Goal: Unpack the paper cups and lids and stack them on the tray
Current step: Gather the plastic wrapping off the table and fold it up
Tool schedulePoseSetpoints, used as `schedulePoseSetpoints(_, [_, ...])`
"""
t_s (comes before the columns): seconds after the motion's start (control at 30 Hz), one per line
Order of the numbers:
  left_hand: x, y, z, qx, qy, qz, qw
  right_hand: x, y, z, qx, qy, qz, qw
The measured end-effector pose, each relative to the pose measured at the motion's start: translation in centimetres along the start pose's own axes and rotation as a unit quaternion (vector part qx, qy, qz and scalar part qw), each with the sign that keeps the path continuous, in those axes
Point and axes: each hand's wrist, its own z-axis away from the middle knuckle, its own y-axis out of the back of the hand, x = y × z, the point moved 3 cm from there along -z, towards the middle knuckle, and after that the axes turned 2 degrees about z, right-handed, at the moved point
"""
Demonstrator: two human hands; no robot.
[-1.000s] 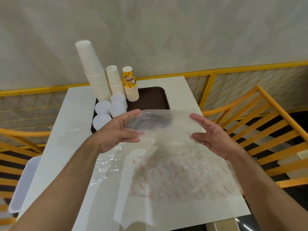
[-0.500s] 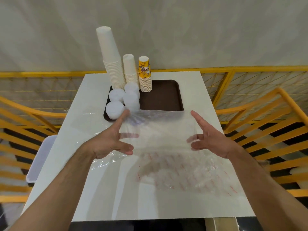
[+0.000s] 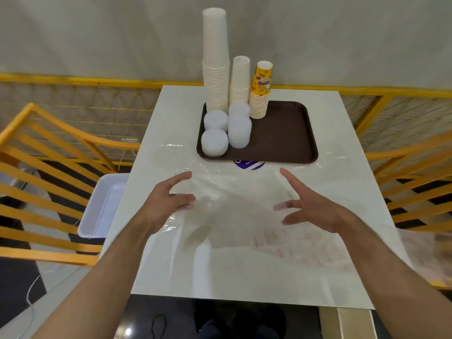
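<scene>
A brown tray point(image 3: 288, 138) sits at the far middle of the white table point(image 3: 244, 277). On its left part stand a tall white cup stack point(image 3: 215, 62), a shorter white stack point(image 3: 240, 81) and a yellow printed cup stack point(image 3: 261, 91). Several stacks of white lids point(image 3: 214, 143) stand in front of them. Clear plastic bags point(image 3: 234, 209) lie flat on the table near me, one with red print. My left hand point(image 3: 166, 204) and my right hand point(image 3: 310, 204) hover over the plastic, fingers spread, holding nothing.
Yellow chairs flank the table, one at the left point(image 3: 49, 182) and one at the right point(image 3: 415, 182). A white bin point(image 3: 102, 206) sits on the left chair seat. A yellow railing point(image 3: 97, 81) runs along the wall behind.
Both hands have let go of the clear bag, which dropped flat onto the table. The hands moved down and apart, and the view rose to show the whole tray.
</scene>
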Motion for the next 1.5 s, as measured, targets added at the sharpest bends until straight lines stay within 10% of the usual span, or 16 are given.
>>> schedulePoseSetpoints(0.17, [-2.8,3.3,-0.6,-0.002,0.017,-0.076,0.997,-0.9,-5.3,-3.6,0.241,0.108,0.157,0.952])
schedulePoseSetpoints(0.33, [-6.0,4.9,-1.2,-0.046,-0.014,-0.232,0.972,1.4,-13.3,-7.4,0.119,0.099,0.412,0.898])
schedulePoseSetpoints(0.5, [-7.2,4.4,0.2,0.017,-0.081,-0.547,0.833,2.1,-15.0,-8.2,0.084,0.026,0.482,0.872])
schedulePoseSetpoints(0.67, [-9.4,1.4,1.1,-0.094,-0.079,-0.655,0.745,1.7,-14.8,-8.2,0.09,0.002,0.493,0.865])
schedulePoseSetpoints(0.9, [-9.0,0.8,0.9,-0.077,-0.029,-0.638,0.766,1.7,-13.0,-7.1,0.091,0.001,0.453,0.887])
schedulePoseSetpoints(1.23, [-4.5,-14.1,-0.5,-0.073,-0.016,-0.367,0.927,8.8,3.6,3.3,0.384,-0.177,0.31,0.851])
schedulePoseSetpoints(1.5, [-4.6,-22.9,-4.2,-0.067,0.039,-0.425,0.902,13.4,8.8,5.5,0.383,-0.207,0.29,0.852])
